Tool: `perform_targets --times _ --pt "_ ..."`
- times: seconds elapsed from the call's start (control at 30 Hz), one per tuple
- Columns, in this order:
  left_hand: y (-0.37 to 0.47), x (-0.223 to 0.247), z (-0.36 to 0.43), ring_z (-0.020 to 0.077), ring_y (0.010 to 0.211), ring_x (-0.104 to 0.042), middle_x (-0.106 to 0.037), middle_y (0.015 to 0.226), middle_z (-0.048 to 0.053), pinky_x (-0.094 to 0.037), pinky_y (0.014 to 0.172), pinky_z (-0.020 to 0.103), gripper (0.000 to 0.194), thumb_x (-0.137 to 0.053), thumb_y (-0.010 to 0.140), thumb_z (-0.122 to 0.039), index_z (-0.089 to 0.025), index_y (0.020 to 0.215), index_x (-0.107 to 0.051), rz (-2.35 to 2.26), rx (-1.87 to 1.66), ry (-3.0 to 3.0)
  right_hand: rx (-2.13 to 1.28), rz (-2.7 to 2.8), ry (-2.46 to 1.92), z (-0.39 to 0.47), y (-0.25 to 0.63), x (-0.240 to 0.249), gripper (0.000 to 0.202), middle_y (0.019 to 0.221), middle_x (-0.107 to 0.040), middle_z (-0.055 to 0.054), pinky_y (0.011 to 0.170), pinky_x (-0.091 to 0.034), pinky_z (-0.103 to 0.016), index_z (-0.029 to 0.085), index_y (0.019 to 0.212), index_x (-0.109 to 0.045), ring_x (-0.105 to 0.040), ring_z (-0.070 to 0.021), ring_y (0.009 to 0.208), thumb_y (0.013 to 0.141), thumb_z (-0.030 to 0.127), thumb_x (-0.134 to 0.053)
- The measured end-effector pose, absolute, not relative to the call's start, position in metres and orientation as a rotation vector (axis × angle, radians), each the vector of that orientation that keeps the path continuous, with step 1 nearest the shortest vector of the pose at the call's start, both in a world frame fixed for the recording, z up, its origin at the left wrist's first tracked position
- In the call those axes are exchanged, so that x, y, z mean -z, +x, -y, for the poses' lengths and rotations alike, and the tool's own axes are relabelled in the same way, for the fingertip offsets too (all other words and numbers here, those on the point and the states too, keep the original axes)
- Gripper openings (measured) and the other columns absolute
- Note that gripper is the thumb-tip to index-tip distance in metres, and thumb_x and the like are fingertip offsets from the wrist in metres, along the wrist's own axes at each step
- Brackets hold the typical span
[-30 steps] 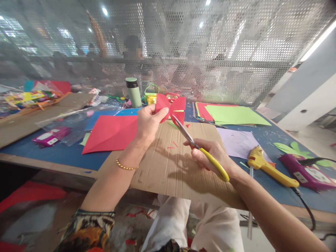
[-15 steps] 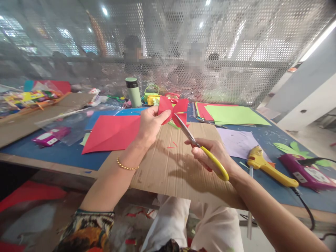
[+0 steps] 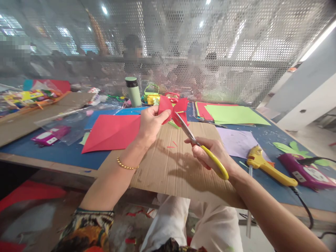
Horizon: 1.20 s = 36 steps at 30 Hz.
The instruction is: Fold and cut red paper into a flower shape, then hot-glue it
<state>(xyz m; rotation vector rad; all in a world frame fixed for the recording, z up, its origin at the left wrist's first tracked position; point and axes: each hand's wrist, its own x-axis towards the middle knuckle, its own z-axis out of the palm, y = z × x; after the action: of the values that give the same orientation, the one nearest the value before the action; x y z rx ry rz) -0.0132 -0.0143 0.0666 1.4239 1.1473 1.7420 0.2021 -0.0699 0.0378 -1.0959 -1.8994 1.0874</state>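
Over the right side of the flat brown corrugated-cardboard sheet (image 3: 157, 175), the right hand's (image 3: 215, 150) fingers grip steel scissors with yellow handles (image 3: 210, 154). Above the sheet's far end, the left hand (image 3: 149, 126) pinches a lobed red paper piece (image 3: 164, 104) between fingers and thumb — probably light, bendable and easily torn, best held by its left lobe, clear of the blades (image 3: 187, 130).

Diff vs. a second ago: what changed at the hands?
Left hand and its red paper piece have shifted slightly right and lower in the picture; the tip of the scissors has also moved slightly right, and a little up. Nothing was visibly taken hold of or let go.

Unchanged: right hand grips the scissors; glue gun, bottle and cardboard lie or stand where they were.
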Motion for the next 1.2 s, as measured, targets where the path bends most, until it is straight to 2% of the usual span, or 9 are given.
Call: perform_targets --times 0.13,0.27,0.63,0.93,1.2 --pt "-0.0139 -0.0664 0.0142 0.0097 0.056 -0.039 -0.050 0.053 -0.003 -0.031 0.054 0.025 0.025 -0.073 0.071 -0.025 -0.019 0.053 -0.057 -1.136 -1.737 1.454 -1.094 1.904 -1.111 0.0700 0.2017 -0.0386 0.079 0.055 -0.047 0.006 0.044 -0.028 -0.025 0.013 0.100 -0.073 -0.040 -0.0086 0.045 0.081 0.089 -0.062" --pt "-0.0146 -0.0670 0.0140 0.0101 0.057 -0.040 -0.050 0.054 -0.003 -0.032 0.055 0.026 0.024 -0.073 0.072 -0.026 -0.020 0.054 -0.057 -1.141 -1.738 1.453 -1.108 1.870 -1.119 0.0705 0.2021 -0.0365 0.077 0.053 -0.045 0.007 0.043 -0.025 -0.025 0.013 0.104 -0.074 -0.038 -0.0084 0.043 0.081 0.086 -0.065" --pt "-0.0142 -0.0681 0.0149 0.0100 0.057 -0.038 -0.051 0.057 -0.003 -0.032 0.054 0.026 0.022 -0.074 0.068 -0.030 -0.019 0.056 -0.060 -1.128 -1.738 1.446 -1.160 1.792 -1.163 0.0702 0.2008 -0.0339 0.091 0.048 -0.041 0.009 0.037 -0.020 -0.025 0.009 0.108 -0.075 -0.033 -0.0079 0.037 0.070 0.091 -0.070" --pt "-0.0147 -0.0679 0.0155 0.0104 0.056 -0.037 -0.048 0.055 -0.003 -0.032 0.053 0.026 0.025 -0.074 0.070 -0.028 -0.020 0.053 -0.057 -1.134 -1.724 1.451 -1.252 1.717 -1.167 0.0702 0.2004 -0.0319 0.084 0.047 -0.045 0.008 0.035 -0.020 -0.023 0.011 0.109 -0.075 -0.035 -0.0079 0.035 0.069 0.085 -0.077" --pt "-0.0152 -0.0685 0.0153 0.0104 0.057 -0.036 -0.048 0.054 -0.003 -0.031 0.053 0.026 0.026 -0.073 0.069 -0.028 -0.020 0.052 -0.055 -1.138 -1.719 1.461 -1.259 1.715 -1.160 0.0692 0.2013 -0.0316 0.084 0.045 -0.041 0.010 0.035 -0.018 -0.024 0.010 0.108 -0.073 -0.032 -0.0071 0.034 0.069 0.083 -0.079"
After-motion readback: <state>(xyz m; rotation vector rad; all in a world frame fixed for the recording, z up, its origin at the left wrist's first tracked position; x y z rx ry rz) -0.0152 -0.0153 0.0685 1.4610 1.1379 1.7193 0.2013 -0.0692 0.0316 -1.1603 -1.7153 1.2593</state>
